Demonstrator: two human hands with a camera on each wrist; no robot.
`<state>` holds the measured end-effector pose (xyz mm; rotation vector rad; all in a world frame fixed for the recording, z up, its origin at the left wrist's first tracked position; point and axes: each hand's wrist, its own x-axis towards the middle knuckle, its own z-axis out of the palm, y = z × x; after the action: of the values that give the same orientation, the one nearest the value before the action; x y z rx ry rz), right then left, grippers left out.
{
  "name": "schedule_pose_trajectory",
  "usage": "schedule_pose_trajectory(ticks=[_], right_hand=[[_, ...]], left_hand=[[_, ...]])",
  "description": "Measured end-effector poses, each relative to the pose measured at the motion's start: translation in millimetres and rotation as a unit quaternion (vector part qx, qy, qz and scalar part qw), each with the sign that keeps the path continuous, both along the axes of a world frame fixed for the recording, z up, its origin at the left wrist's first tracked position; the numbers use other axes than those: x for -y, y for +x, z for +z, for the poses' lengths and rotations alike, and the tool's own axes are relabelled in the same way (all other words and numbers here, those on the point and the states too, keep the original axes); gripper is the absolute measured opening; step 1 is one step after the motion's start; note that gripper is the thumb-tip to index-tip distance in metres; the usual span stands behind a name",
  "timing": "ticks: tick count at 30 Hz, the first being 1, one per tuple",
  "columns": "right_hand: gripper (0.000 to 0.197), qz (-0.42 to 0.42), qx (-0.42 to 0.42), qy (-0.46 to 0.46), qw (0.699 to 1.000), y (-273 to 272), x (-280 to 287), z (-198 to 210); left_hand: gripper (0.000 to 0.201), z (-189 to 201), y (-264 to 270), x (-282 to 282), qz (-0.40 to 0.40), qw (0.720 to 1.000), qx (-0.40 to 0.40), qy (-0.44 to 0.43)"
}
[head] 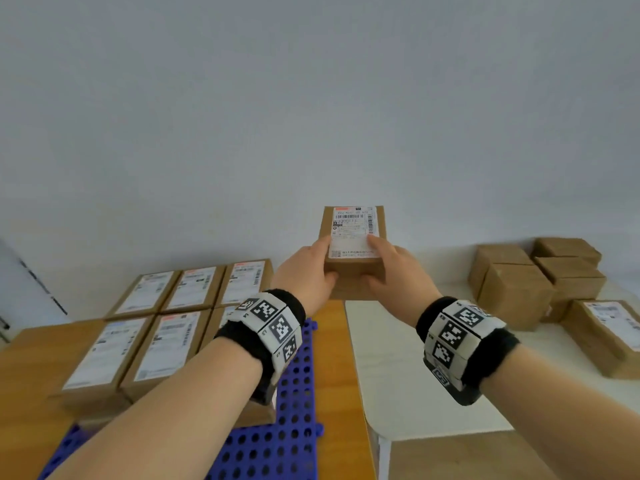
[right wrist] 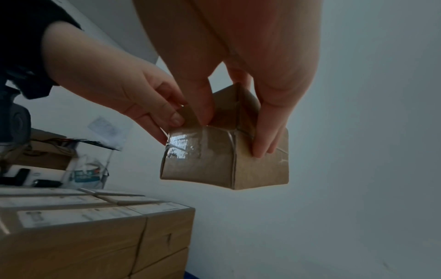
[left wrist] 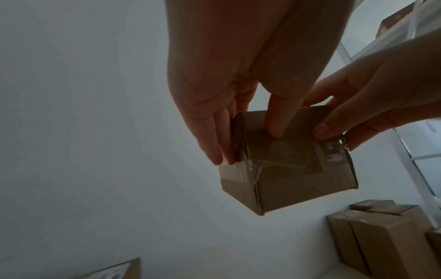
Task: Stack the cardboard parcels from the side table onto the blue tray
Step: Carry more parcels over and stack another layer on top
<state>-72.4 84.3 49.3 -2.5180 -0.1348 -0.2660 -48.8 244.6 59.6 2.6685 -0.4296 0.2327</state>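
Both hands hold one cardboard parcel (head: 353, 237) in the air, its white shipping label facing up, above the gap between the two tables. My left hand (head: 317, 263) grips its left side, thumb on top and fingers underneath. My right hand (head: 384, 263) grips the right side the same way. In the wrist views the taped parcel (left wrist: 286, 169) (right wrist: 214, 160) hangs between the left hand (left wrist: 247, 146) and the right hand (right wrist: 233, 136). The blue perforated tray (head: 294, 393) lies on the wooden table below, with several labelled parcels (head: 166, 323) stacked on its left part.
The white side table (head: 398, 375) at right carries several more cardboard parcels (head: 519, 282) along its far and right side. A plain wall stands behind both tables. The stacked parcels (right wrist: 95, 226) are at least two layers high.
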Motion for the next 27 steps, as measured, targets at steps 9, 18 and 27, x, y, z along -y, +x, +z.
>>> schedule_pose_trajectory(ticks=[9, 18, 27], right_hand=[[0.067, 0.080, -0.010, -0.029, 0.996, 3, -109, 19], [0.065, 0.085, -0.026, -0.034, 0.995, 35, -289, 25], [0.061, 0.060, -0.073, -0.023, 0.995, 69, -386, 10]], left_hand=[[0.067, 13, -11, -123, 0.056, 0.998, -0.004, 0.017], [0.062, 21, 15, -304, 0.064, 0.997, -0.005, 0.034], [0.062, -3, 52, -402, 0.045, 0.998, -0.047, 0.026]])
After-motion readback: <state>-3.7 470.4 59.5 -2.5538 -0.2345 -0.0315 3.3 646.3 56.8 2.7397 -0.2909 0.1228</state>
